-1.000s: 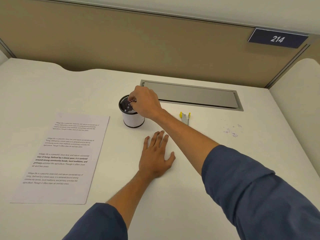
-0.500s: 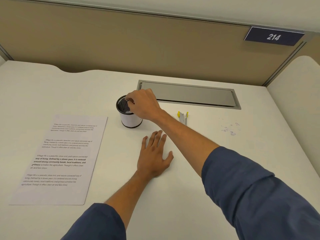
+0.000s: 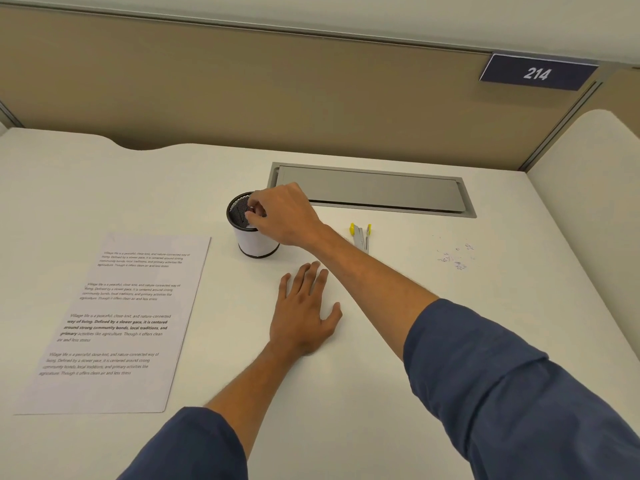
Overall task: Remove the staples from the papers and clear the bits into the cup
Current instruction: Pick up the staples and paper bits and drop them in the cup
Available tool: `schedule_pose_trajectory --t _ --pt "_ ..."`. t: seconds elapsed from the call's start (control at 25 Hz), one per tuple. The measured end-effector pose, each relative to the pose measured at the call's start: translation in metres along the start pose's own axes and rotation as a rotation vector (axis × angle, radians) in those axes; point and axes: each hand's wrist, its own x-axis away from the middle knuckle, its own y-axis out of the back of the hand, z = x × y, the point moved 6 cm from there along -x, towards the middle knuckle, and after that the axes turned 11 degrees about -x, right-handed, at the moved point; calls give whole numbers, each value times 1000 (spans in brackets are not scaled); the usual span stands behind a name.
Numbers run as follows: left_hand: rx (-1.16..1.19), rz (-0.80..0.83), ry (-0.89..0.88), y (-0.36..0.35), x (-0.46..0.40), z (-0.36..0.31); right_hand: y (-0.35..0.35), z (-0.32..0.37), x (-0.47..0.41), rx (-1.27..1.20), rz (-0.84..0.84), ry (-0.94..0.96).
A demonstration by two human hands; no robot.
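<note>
A black mesh cup (image 3: 256, 242) with a white sleeve stands at mid-desk. My right hand (image 3: 284, 216) hovers over its mouth, fingertips bunched and pinching what looks like small staple bits just inside the rim. My left hand (image 3: 304, 317) lies flat on the desk in front of the cup, fingers spread and straight. The printed papers (image 3: 117, 323) lie flat to the left of both hands. A yellow-tipped staple remover (image 3: 361, 233) rests to the right of the cup. More loose bits (image 3: 455, 258) are scattered further right on the desk.
A grey cable-tray lid (image 3: 374, 190) is set into the desk behind the cup. A tan partition with a "214" sign (image 3: 536, 73) closes off the back. A second desk surface rises at the far right.
My right hand stays over the cup, fingers working slightly at the rim. My left hand has not moved. The view shifted a little.
</note>
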Motion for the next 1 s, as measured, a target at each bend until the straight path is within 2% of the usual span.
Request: schedule_pose_trajectory --t 0.16,0.32,0.4,0.6,0.76,0.84,0.92,1.0 --pt "1 -15 -8 2 0 -1 8 -7 9 -239 -64 -13" --pt "10 -55 -8 5 1 -1 31 -42 37 -562 -262 -120" --pt "5 -50 -3 4 1 0 40 -72 63 -593 -336 -213" --pt "-14 -49 -5 2 0 0 48 -160 149 -380 -383 -438" --pt "-22 -51 -2 2 0 0 33 -202 189 66 -84 -529" --pt "-21 -45 -1 2 0 -1 26 -213 200 196 51 -555" --pt "-21 -38 -2 2 0 -1 25 -221 208 257 84 -576" --pt "-19 -33 1 2 1 -1 31 -232 215 279 37 -633"
